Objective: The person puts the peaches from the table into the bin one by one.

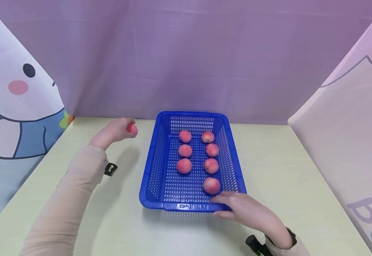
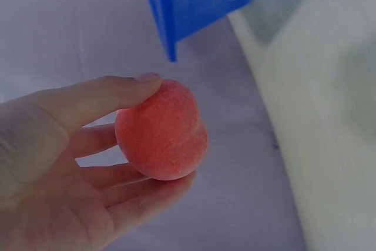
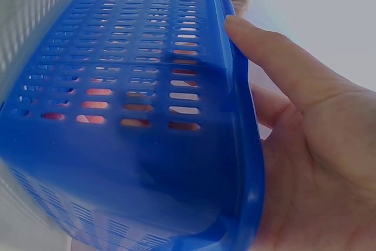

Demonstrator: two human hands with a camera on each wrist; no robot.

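My left hand (image 1: 116, 131) holds a pinkish-red peach (image 2: 161, 130) between thumb and fingers, raised over the table to the left of the basket. In the head view part of that peach (image 1: 132, 128) shows past the fingertips. A blue plastic basket (image 1: 151, 170) with slotted walls stands mid-table. Several peaches lie in it in two columns, among them a near right one (image 1: 211, 185) and a near left one (image 1: 184, 165). My right hand (image 1: 248, 210) grips the basket's near right rim, thumb outside and fingers over the edge. In the right wrist view the thumb (image 3: 276, 51) presses on the rim.
The pale table (image 1: 278, 167) extends on both sides of the basket. A purple cloth (image 1: 205, 57) hangs right behind it. Printed cloth panels (image 1: 9, 131) flank the table left and right. A black strap piece (image 1: 110, 169) sticks out from the left sleeve.
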